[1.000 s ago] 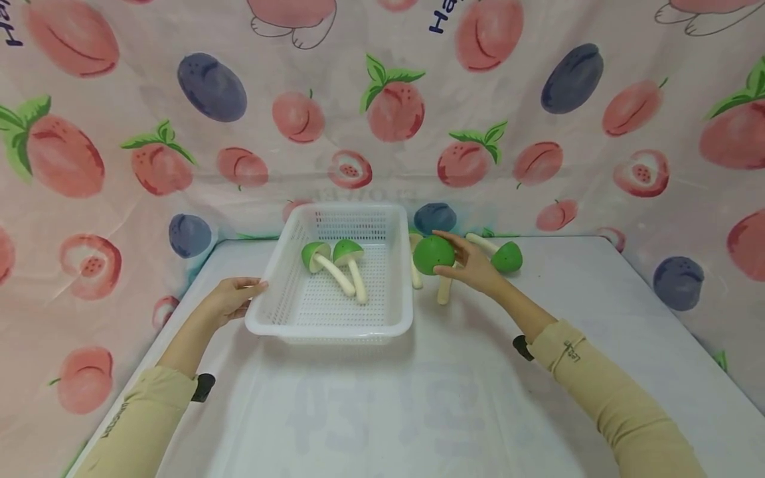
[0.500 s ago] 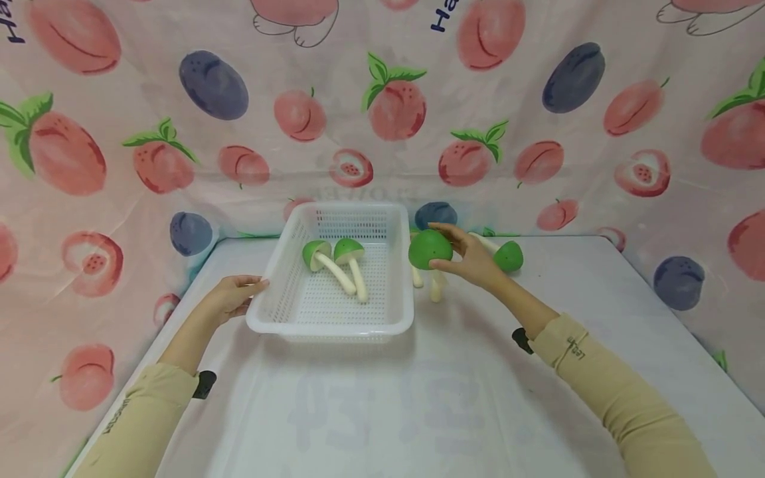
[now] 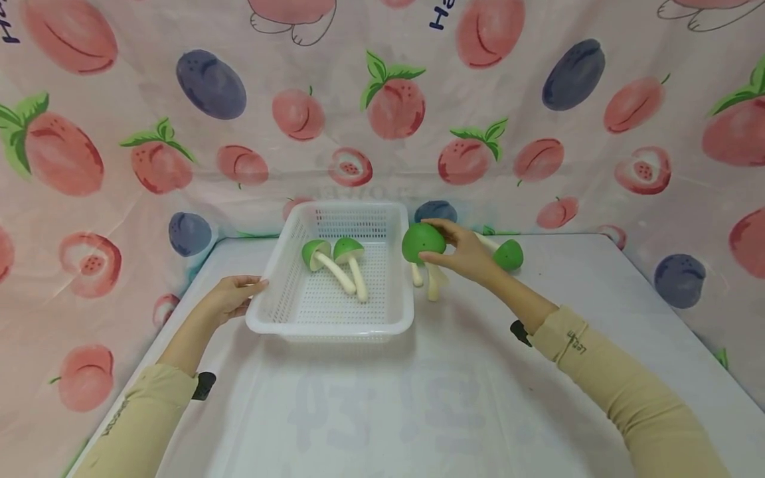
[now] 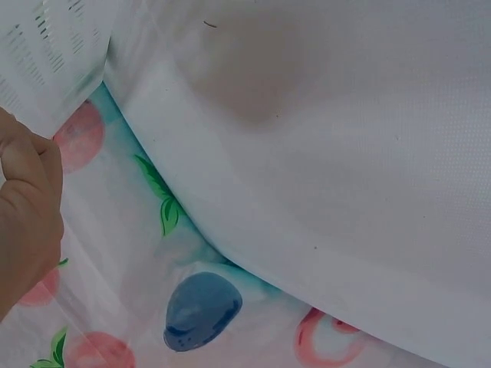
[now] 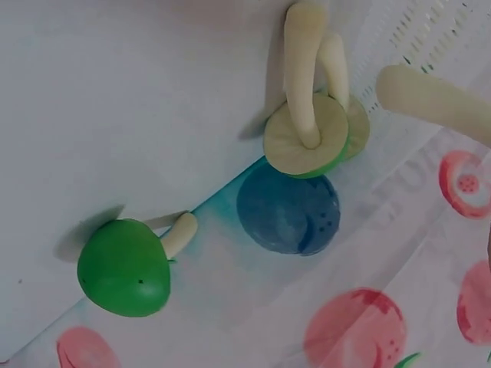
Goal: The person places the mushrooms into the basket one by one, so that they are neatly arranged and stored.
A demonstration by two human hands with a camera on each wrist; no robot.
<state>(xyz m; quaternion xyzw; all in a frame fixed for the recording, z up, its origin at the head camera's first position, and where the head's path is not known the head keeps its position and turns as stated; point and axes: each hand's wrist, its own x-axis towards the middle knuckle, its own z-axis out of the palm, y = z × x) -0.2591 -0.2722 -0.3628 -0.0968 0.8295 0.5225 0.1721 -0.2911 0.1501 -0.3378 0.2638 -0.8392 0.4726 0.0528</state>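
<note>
Right hand (image 3: pixel 469 255) pinches one mushroom (image 3: pixel 423 243), left hand (image 3: pixel 229 299) one basket (image 3: pixel 329 330) holding two mushrooms (image 3: pixel 349 249); three mushrooms (image 5: pixel 123 268) lie outside.

White plastic basket (image 3: pixel 330 329), rectangular, slotted walls, upright. Inside, two mushrooms (image 3: pixel 348 249) lying close together, green caps, pale stems toward near edge. Held mushroom (image 3: pixel 424 243), stem downward, at right rim. Mushroom pair (image 5: pixel 306 138) beside basket; lone mushroom (image 3: pixel 509 255) farther right.
</note>
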